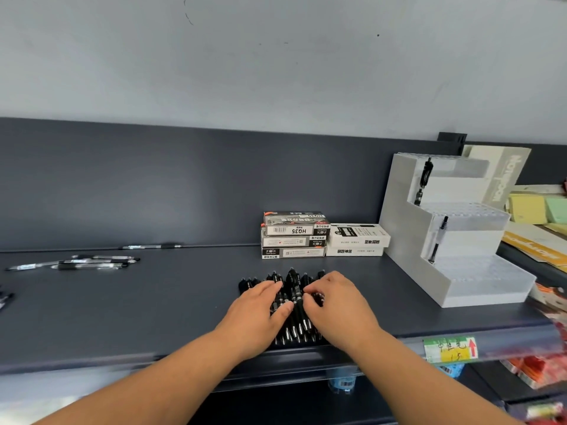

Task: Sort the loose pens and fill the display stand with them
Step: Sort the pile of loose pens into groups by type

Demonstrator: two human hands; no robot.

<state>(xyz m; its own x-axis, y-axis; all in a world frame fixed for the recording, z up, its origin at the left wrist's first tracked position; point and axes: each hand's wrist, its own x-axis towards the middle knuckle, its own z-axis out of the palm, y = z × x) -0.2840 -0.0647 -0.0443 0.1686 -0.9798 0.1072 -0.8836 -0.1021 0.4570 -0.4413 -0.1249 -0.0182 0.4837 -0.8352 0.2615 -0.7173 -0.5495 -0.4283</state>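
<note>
Resting on a pile of black pens (294, 302), left hand (260, 314) fingers spread flat, right hand (337, 305) fingers curled on them

Landmark: tiered white display stand (414, 240), right end of dark shelf (153, 302).
- Directly left of stand, touching or just beside: two stacks of pen boxes (322, 237) against the back panel; blocks that side.
- Left-front of stand: pile of black pens (294, 299) under both hands; a bare strip of shelf lies between pile and stand.
- Far left of stand: scattered clear pens (92, 262); open shelf between.
- Right of stand: paper pads (534, 210), close.
- Above stand: unobstructed.
</note>
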